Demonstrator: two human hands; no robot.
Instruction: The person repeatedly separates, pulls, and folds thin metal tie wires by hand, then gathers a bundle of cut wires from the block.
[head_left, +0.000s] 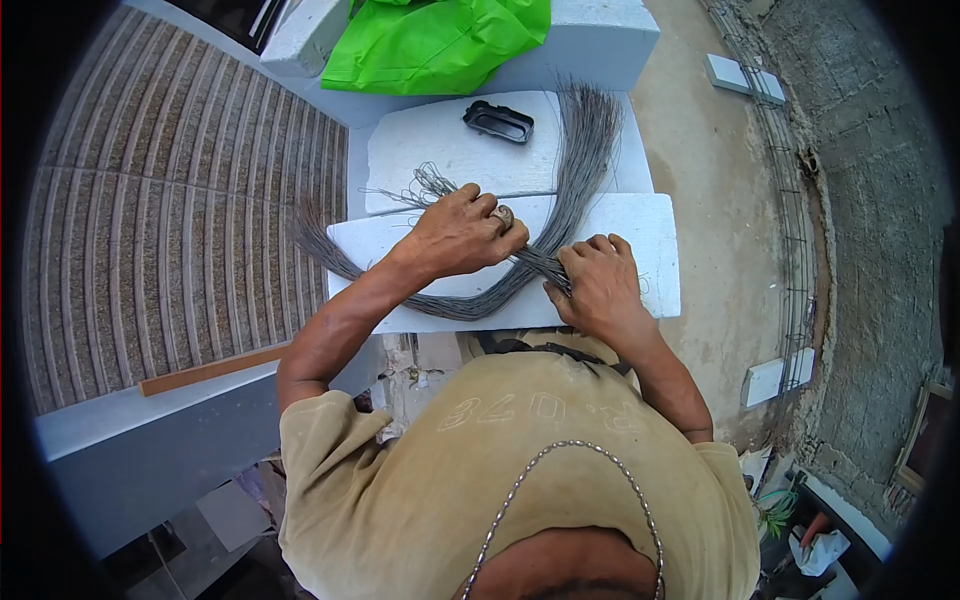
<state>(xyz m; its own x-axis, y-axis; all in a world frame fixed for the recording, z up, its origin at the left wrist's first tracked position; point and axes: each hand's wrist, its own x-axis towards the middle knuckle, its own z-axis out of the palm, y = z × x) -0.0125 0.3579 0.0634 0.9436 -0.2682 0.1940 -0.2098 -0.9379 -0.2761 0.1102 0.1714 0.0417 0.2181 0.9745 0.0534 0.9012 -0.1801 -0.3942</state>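
A bundle of thin grey wires (480, 303) lies bent in a wide curve over white foam boards (640, 215), its ends fanning out at the upper right and at the left. Across it runs a second, smaller wire bunch (538, 262) with looped ends at the upper left. My left hand (468, 230), wearing a ring, is closed round the middle of this smaller bunch. The fingers of my right hand (603, 285) are curled on its lower right end. Behind the hands, a black oblong tray (499, 121) rests on the rear board.
A bright green bag (435, 45) lies on a white block (600, 40) at the back. Ridged panelling (190, 200) stands at the left, with a wooden strip (215, 368) below. Long metal rods (793, 230) run along the right over white blocks (765, 380), beside a rough wall (890, 200).
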